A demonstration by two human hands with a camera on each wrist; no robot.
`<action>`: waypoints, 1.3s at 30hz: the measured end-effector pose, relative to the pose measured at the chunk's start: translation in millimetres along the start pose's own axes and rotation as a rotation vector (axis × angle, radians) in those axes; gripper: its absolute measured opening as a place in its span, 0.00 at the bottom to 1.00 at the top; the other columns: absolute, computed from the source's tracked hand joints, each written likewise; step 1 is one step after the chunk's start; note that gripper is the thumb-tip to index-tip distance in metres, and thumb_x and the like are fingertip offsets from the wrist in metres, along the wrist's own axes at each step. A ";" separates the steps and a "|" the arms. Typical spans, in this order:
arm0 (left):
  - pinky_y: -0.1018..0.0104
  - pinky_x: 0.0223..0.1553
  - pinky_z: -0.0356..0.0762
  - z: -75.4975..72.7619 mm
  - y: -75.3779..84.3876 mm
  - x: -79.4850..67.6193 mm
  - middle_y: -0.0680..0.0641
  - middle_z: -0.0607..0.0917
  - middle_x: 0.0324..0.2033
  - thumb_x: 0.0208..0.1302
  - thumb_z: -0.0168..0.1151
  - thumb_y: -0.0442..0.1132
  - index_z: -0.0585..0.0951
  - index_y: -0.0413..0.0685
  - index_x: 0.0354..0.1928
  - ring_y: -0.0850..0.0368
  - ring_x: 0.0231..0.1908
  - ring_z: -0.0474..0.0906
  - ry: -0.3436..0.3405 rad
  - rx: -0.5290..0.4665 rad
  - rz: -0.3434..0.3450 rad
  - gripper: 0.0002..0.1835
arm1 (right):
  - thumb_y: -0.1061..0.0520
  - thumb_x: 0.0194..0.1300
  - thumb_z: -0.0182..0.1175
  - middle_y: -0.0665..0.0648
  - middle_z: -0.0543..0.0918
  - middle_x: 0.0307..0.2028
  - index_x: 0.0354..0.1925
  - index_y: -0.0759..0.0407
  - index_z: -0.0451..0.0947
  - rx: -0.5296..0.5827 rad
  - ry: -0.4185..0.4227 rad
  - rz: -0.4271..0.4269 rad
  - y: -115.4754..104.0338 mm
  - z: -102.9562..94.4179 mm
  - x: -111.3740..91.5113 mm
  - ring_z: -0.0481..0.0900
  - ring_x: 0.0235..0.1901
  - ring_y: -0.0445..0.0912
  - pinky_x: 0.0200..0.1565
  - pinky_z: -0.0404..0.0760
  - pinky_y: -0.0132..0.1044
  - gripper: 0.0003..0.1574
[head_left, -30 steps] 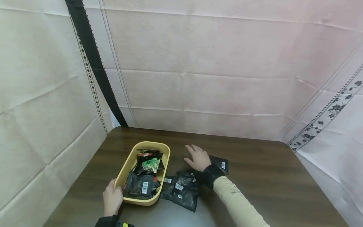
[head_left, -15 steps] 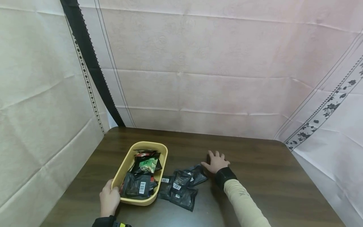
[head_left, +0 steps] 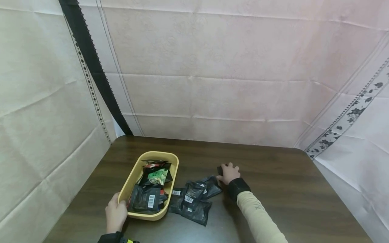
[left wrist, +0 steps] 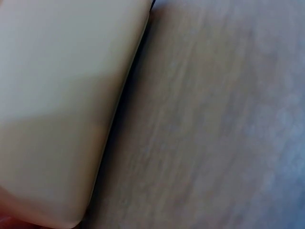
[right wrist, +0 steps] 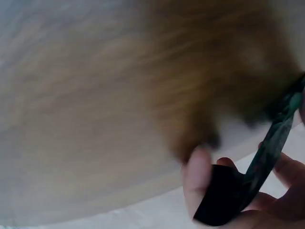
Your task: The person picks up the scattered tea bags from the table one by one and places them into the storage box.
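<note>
A yellow plastic basket [head_left: 138,168] on the table holds several small snack packets, among them a green one [head_left: 158,176] and a black one with a barcode label [head_left: 146,199]. My left hand [head_left: 115,214] grips the basket's near left rim. Several black packets [head_left: 197,211] lie in a loose pile just right of the basket. Beyond that pile, my right hand [head_left: 230,173] pinches a black packet [head_left: 220,170], mostly hidden behind the fingers in the head view. The right wrist view shows the packet [right wrist: 269,152] edge-on between thumb and fingers.
The dark wooden table [head_left: 288,189] has rounded far corners. A pale cloth [head_left: 212,67] hangs behind it and along both sides, with a black strip [head_left: 97,67] at the back left.
My right hand has moved right from above the pile to the separate black packet and now pinches it, tilted up. My left hand stays on the basket, which has barely shifted in view.
</note>
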State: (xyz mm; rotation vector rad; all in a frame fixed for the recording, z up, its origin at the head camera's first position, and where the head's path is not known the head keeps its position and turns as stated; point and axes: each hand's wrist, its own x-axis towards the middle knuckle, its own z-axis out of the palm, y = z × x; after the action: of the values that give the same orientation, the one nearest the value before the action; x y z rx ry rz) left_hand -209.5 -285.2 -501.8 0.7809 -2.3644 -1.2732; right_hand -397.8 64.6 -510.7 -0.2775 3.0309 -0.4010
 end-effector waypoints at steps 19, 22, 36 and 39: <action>0.46 0.38 0.68 -2.4 1.1 0.2 0.27 0.77 0.40 0.54 0.39 0.27 0.69 0.28 0.51 0.37 0.36 0.75 -0.006 0.009 -0.007 0.21 | 0.70 0.43 0.63 0.64 0.77 0.28 0.36 0.69 0.77 0.010 0.210 -0.265 -18.9 -6.5 5.9 0.78 0.29 0.56 0.32 0.78 0.46 0.16; 0.45 0.38 0.68 -3.5 0.4 0.4 0.26 0.77 0.41 0.54 0.39 0.27 0.69 0.28 0.51 0.35 0.38 0.74 -0.007 0.013 0.004 0.21 | 0.70 0.42 0.64 0.62 0.77 0.29 0.37 0.68 0.78 0.018 0.232 -0.287 -31.4 -10.6 4.5 0.78 0.30 0.55 0.31 0.79 0.45 0.18; 0.48 0.37 0.68 -0.8 0.2 -0.5 0.29 0.78 0.37 0.55 0.40 0.27 0.71 0.28 0.50 0.38 0.36 0.74 -0.016 -0.007 0.009 0.20 | 0.71 0.44 0.63 0.60 0.77 0.32 0.40 0.63 0.79 0.080 0.272 -0.379 -83.5 -28.0 -4.8 0.79 0.33 0.53 0.35 0.79 0.43 0.20; 0.47 0.37 0.68 -0.9 0.5 -1.2 0.28 0.78 0.38 0.55 0.40 0.27 0.71 0.28 0.50 0.37 0.37 0.74 -0.013 -0.017 0.005 0.20 | 0.71 0.44 0.61 0.59 0.78 0.34 0.41 0.61 0.79 0.113 0.281 -0.403 -95.7 -29.4 -6.3 0.79 0.34 0.54 0.35 0.79 0.43 0.21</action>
State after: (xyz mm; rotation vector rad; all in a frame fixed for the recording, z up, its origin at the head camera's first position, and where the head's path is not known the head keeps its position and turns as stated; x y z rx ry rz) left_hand -208.2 -284.8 -501.0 0.7630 -2.3610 -1.2977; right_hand -378.3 -17.7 -456.8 -0.9021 3.1940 -0.6870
